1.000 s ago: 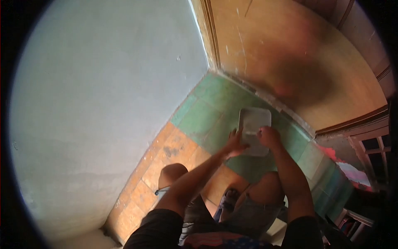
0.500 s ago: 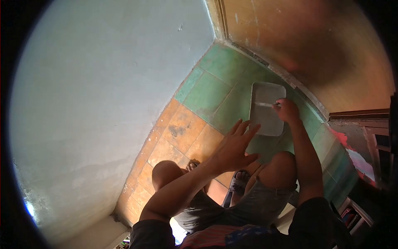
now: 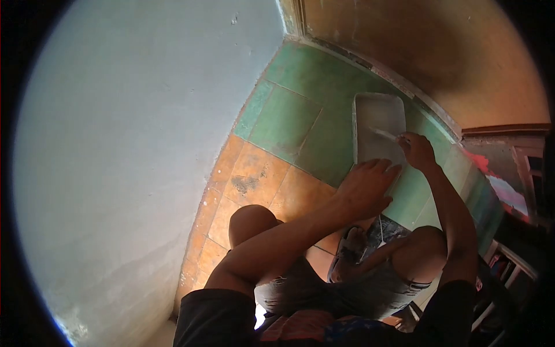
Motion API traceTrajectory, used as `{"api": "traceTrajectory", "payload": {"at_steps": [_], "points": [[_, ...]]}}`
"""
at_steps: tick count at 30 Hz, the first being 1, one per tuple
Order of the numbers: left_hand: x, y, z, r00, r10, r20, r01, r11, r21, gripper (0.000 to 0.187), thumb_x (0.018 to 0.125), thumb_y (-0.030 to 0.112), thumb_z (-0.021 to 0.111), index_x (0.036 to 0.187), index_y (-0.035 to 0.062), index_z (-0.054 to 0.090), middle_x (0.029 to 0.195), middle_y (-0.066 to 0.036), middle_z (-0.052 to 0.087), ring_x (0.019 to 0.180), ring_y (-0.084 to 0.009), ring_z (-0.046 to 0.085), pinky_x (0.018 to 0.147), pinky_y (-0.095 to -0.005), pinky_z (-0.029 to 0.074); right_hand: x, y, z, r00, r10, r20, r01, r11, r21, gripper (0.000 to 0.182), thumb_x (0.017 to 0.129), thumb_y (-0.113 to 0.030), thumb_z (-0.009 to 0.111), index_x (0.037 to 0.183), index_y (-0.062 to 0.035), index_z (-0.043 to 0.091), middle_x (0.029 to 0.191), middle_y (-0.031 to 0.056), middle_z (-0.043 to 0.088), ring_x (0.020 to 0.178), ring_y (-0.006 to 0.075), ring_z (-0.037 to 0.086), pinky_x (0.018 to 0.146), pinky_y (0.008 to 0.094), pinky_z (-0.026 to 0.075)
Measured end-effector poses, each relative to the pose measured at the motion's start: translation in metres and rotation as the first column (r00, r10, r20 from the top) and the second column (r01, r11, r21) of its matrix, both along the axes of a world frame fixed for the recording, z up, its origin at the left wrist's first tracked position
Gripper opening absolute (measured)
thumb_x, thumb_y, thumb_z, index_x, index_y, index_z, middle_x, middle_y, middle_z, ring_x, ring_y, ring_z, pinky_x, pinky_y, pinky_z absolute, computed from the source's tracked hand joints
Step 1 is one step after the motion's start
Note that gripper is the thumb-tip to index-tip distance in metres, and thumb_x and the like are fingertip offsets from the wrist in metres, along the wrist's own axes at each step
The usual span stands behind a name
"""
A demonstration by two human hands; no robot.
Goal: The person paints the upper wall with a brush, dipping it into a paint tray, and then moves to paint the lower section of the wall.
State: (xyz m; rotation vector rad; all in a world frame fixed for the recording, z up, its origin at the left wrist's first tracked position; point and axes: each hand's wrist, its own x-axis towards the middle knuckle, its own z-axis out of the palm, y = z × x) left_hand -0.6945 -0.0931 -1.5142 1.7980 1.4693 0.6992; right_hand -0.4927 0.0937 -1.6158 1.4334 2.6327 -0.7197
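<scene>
The right arm reaches forward, its right hand closed on a thin pale tool over the tray; the left arm slants inward, its left hand open at the tray's near end, apart from the right hand; whether it touches the tray, I cannot tell

You have one tray and, at it, one tool. You show two hands: one left hand at the tray's near end, one right hand at its right side. Nearer you than the tray, count two knees and one visible sandal. Left of the tray, one wall.
</scene>
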Motion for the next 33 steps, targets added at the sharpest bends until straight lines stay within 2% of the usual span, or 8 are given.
{"api": "traceTrajectory", "payload": {"at_steps": [8, 13, 15, 18, 22, 25, 27, 33], "points": [[-0.023, -0.003, -0.012, 1.000, 0.017, -0.012, -0.016, 0.999, 0.027, 0.061, 0.079, 0.016, 0.078, 0.135, 0.0036, 0.056, 0.122, -0.016, 0.062, 0.114, -0.0357, 0.063, 0.098, -0.0469, 0.052, -0.019, -0.012, 0.003, 0.992, -0.068, 0.105, 0.069, 0.998, -0.009, 0.037, 0.099, -0.038, 0.064, 0.114, -0.0060, 0.074, 0.109, 0.0201, 0.074, 0.101, 0.0388, 0.070, 0.089, 0.0467, 0.054], [-0.043, -0.028, 0.004, 0.997, 0.058, -0.046, -0.054, 0.995, 0.083, 0.060, 0.078, 0.016, 0.078, 0.133, 0.0029, 0.057, 0.119, -0.015, 0.063, 0.110, -0.0338, 0.065, 0.094, -0.0462, 0.053, -0.035, -0.001, 0.001, 0.987, -0.011, 0.158, 0.009, 1.000, 0.010, 0.036, 0.098, -0.038, 0.064, 0.112, -0.0071, 0.075, 0.111, 0.0192, 0.073, 0.103, 0.0389, 0.069, 0.090, 0.0465, 0.054], [-0.050, -0.039, 0.012, 0.995, 0.074, -0.064, -0.066, 0.992, 0.109, 0.060, 0.078, 0.016, 0.078, 0.133, 0.0029, 0.057, 0.118, -0.015, 0.064, 0.109, -0.0331, 0.066, 0.093, -0.0461, 0.053, -0.037, -0.004, -0.001, 0.998, 0.025, 0.055, -0.035, 0.982, 0.185, 0.035, 0.098, -0.035, 0.064, 0.105, -0.0024, 0.075, 0.098, 0.0227, 0.073, 0.094, 0.0380, 0.071, 0.084, 0.0447, 0.054], [-0.061, -0.057, 0.019, 0.991, 0.087, -0.099, -0.076, 0.991, 0.107, 0.062, 0.077, 0.016, 0.079, 0.132, 0.0021, 0.057, 0.115, -0.015, 0.064, 0.106, -0.0324, 0.067, 0.091, -0.0459, 0.053, -0.043, 0.001, 0.012, 0.991, -0.051, 0.121, 0.050, 0.999, 0.011, 0.036, 0.098, -0.035, 0.064, 0.102, -0.0010, 0.075, 0.098, 0.0232, 0.073, 0.093, 0.0390, 0.071, 0.083, 0.0450, 0.053], [-0.072, -0.075, 0.022, 0.988, 0.078, -0.132, -0.064, 0.993, 0.103, 0.065, 0.076, 0.017, 0.080, 0.134, 0.0019, 0.055, 0.114, -0.015, 0.065, 0.104, -0.0330, 0.067, 0.090, -0.0460, 0.053, -0.042, -0.011, 0.014, 0.996, -0.056, 0.065, 0.050, 0.995, 0.089, 0.037, 0.098, -0.036, 0.063, 0.101, -0.0008, 0.074, 0.096, 0.0231, 0.073, 0.092, 0.0396, 0.071, 0.081, 0.0456, 0.053], [-0.070, -0.080, 0.024, 0.980, 0.016, -0.197, -0.005, 0.999, 0.053, 0.066, 0.076, 0.018, 0.081, 0.135, 0.0021, 0.054, 0.114, -0.016, 0.065, 0.103, -0.0336, 0.068, 0.089, -0.0463, 0.053, -0.041, -0.017, 0.018, 0.983, -0.073, 0.170, 0.065, 0.996, 0.054, 0.034, 0.099, -0.035, 0.061, 0.102, -0.0043, 0.075, 0.097, 0.0226, 0.073, 0.093, 0.0416, 0.070, 0.082, 0.0482, 0.053], [-0.067, -0.082, 0.025, 0.975, -0.022, -0.221, 0.031, 0.999, 0.037, 0.067, 0.076, 0.019, 0.081, 0.135, 0.0022, 0.054, 0.115, -0.016, 0.065, 0.103, -0.0340, 0.068, 0.088, -0.0466, 0.053, -0.033, -0.021, 0.006, 0.999, -0.044, 0.026, 0.041, 0.995, 0.095, 0.035, 0.099, -0.036, 0.061, 0.101, -0.0043, 0.075, 0.098, 0.0230, 0.073, 0.093, 0.0418, 0.070, 0.082, 0.0488, 0.053], [-0.058, -0.090, 0.029, 0.965, -0.071, -0.252, 0.087, 0.995, 0.050, 0.070, 0.075, 0.021, 0.083, 0.136, 0.0024, 0.054, 0.115, -0.015, 0.065, 0.103, -0.0330, 0.068, 0.088, -0.0461, 0.053, -0.036, -0.032, 0.015, 0.990, -0.108, 0.088, 0.097, 0.988, 0.119, 0.036, 0.099, -0.038, 0.061, 0.105, -0.0046, 0.074, 0.100, 0.0220, 0.074, 0.094, 0.0417, 0.070, 0.083, 0.0487, 0.054]]}}
